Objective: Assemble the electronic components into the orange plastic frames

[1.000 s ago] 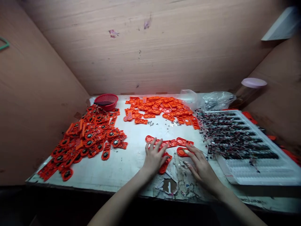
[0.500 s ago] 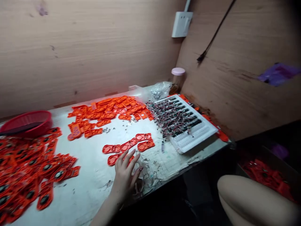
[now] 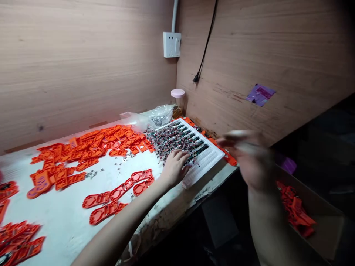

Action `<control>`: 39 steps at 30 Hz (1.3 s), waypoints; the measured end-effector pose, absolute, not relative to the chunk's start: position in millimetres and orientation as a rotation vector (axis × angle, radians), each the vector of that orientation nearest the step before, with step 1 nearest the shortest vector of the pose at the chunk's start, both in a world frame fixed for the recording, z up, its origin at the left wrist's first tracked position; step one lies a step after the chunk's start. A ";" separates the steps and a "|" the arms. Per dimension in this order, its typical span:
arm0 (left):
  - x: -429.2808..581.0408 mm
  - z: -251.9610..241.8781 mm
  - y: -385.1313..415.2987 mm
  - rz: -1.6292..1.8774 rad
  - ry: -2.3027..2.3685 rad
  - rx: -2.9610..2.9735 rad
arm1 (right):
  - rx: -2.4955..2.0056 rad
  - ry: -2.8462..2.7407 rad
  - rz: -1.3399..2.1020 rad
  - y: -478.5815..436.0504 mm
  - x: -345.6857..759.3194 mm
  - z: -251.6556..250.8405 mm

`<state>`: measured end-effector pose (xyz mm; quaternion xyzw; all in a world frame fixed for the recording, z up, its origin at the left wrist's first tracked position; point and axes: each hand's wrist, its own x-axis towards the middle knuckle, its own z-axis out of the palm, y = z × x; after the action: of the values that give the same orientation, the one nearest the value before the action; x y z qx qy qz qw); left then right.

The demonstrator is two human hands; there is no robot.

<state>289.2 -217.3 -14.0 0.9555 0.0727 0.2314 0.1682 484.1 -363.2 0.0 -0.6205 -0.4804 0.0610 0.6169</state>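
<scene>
My left hand point(image 3: 174, 169) rests at the near side of a white ribbed tray point(image 3: 212, 157), its fingers apart and bent over the small wired parts point(image 3: 173, 139) heaped there. Nothing shows in its grip, though the fingertips partly cover what lies beneath. My right hand point(image 3: 253, 162) is raised in the air to the right of the tray, smeared by motion, so its fingers and anything in them are unclear. Several orange plastic shells point(image 3: 122, 189) lie in a loose group left of my left forearm.
A pile of orange shells point(image 3: 94, 146) and scattered metal bits point(image 3: 91, 173) lie farther back. Behind the tray are a clear plastic bag point(image 3: 162, 112) and a pink-lidded jar point(image 3: 178, 99). A cardboard box point(image 3: 327, 229) with orange parts stands low at the right. Finished-looking orange pieces point(image 3: 24, 251) lie near left.
My left hand has moved right from the loose shells to the tray's parts. My right hand has come up into view as a blur. The view has turned right.
</scene>
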 end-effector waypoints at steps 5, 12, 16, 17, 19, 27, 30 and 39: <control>364.6 -16.7 -195.5 0.332 0.229 2.835 | -1.838 -1.204 0.006 -327.5 508.0 -40.4; 413.7 -16.3 -171.6 0.119 0.255 2.903 | -1.799 -1.208 0.068 -310.8 520.0 -81.3; 419.2 -7.3 -160.3 0.055 0.260 2.958 | -1.786 -1.228 0.084 -311.7 521.7 -80.5; 420.2 -6.2 -158.0 0.036 0.274 2.962 | -1.782 -1.234 0.095 -311.3 521.7 -79.8; 422.3 -6.4 -154.6 -0.012 0.295 2.957 | -1.760 -1.250 0.127 -309.8 522.1 -78.3; 420.2 -14.3 -146.0 -0.093 0.297 2.906 | -1.606 -1.304 0.305 -306.6 526.4 -70.2; 411.0 -14.4 -143.4 -0.053 0.200 2.898 | -1.560 -1.262 0.350 -307.0 526.2 -67.4; 391.9 -19.9 -144.3 0.118 0.077 2.929 | -1.493 -1.184 0.579 -314.8 515.8 -53.3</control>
<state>391.9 -144.3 -19.9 0.9934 0.0262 0.0399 0.1046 515.8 -314.8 -53.3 -0.6290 -0.4990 0.2441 0.5439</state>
